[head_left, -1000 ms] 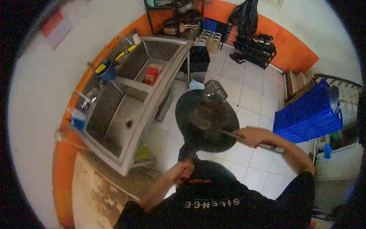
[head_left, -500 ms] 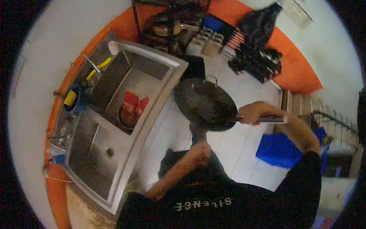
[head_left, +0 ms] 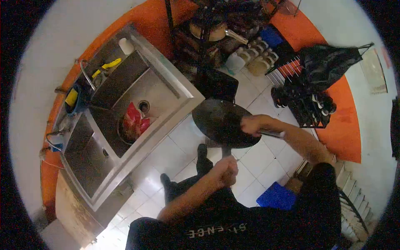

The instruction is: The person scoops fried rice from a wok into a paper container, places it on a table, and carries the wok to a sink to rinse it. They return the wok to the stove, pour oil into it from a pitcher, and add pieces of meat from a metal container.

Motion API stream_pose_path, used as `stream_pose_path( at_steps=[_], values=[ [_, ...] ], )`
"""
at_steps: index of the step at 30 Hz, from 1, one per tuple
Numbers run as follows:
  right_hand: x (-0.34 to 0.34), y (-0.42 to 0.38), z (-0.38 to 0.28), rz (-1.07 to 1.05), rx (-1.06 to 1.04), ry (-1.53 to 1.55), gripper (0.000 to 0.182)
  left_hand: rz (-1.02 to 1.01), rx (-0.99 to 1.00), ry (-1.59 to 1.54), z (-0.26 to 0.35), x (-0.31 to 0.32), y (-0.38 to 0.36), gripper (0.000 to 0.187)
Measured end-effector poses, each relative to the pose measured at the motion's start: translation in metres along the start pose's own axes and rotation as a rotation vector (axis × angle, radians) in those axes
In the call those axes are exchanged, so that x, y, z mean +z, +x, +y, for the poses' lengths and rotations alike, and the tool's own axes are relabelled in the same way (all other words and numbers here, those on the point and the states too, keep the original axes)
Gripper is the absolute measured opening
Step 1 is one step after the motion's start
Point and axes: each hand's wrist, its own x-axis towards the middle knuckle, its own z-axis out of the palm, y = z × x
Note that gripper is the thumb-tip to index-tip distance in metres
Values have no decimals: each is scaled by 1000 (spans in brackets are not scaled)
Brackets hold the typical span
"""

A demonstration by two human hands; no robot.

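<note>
My left hand [head_left: 225,170] is closed round the dark handle [head_left: 226,151] of a large black wok [head_left: 218,123], held out in front of my body over the floor. The wok tilts, its dark inside facing up toward me. My right hand [head_left: 255,124] is closed over the right side of the wok. A straight metallic handle [head_left: 271,133] sticks out behind that fist, toward my forearm. I cannot tell what kind of utensil it belongs to; its working end is hidden by the fingers.
To the left stands a steel double sink [head_left: 183,100] with a red-and-white packet [head_left: 134,121] in one basin. Racks with pots [head_left: 208,31], a black bag [head_left: 329,64] and shoes [head_left: 321,104] line the far side. A blue box [head_left: 277,196] stands right; steps [head_left: 354,196] lie beyond.
My right hand has moved left, from outside the wok's rim to over its inside, with the metallic handle. My left hand keeps the wok's handle. The view has turned and shifted.
</note>
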Motion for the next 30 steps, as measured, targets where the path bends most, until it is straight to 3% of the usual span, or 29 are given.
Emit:
stream_pose_path(
  at_steps=[1, 3, 4, 5, 7, 10, 13, 14, 16, 17, 18, 21, 23, 25, 28, 30],
  values=[
    [-9, 11, 1, 98, 39, 37, 18, 4, -26, -76, 0, 4, 11, 31],
    [-45, 11, 14, 91, 26, 3, 17, 72, -99, -251, 3, 12, 37, 32],
    [-71, -1, 26, -59, -109, -86, 17, 132, -143, -355, 9, 16, 49, 32],
    [-96, -13, 37, -201, -255, -153, 18, 33, -153, -262, 12, 19, 49, 30],
    [-102, -37, 52, -420, -120, 133, 18, -165, -181, -69, 16, 24, 42, 29],
    [-83, -21, 51, -578, -64, 206, 19, 44, -161, -126, 11, 39, 52, 24],
    [-43, 15, 75, -268, -96, 225, 20, -18, -41, -9, 4, 56, 37, 27],
    [-35, 21, 77, -95, -122, 251, 21, -115, -111, -172, -4, 36, 47, 24],
    [-56, -50, 36, 45, 40, -18, 22, -306, -245, -501, -24, -25, 72, 19],
    [-60, -83, 19, 111, 120, -158, 22, -215, -245, -331, -24, -26, 58, 19],
    [-50, -104, 34, 206, 50, -282, 23, -126, -245, -165, -22, -21, 34, 18],
    [-43, -203, 5, 183, 275, -168, 32, 149, -196, 342, 1, -11, -44, 17],
    [-28, -255, -27, 302, 247, -238, 37, 42, -255, 349, 9, -40, -93, 15],
    [-5, -284, -77, 366, 109, -40, 47, -1, -272, 302, 20, -44, -158, 15],
    [24, -282, -130, 474, -182, -11, 59, -1, -183, 174, 13, -58, -209, 18],
    [37, -268, -185, 262, -265, 483, 56, 22, -37, 153, 6, -63, -235, 23]
  ],
)
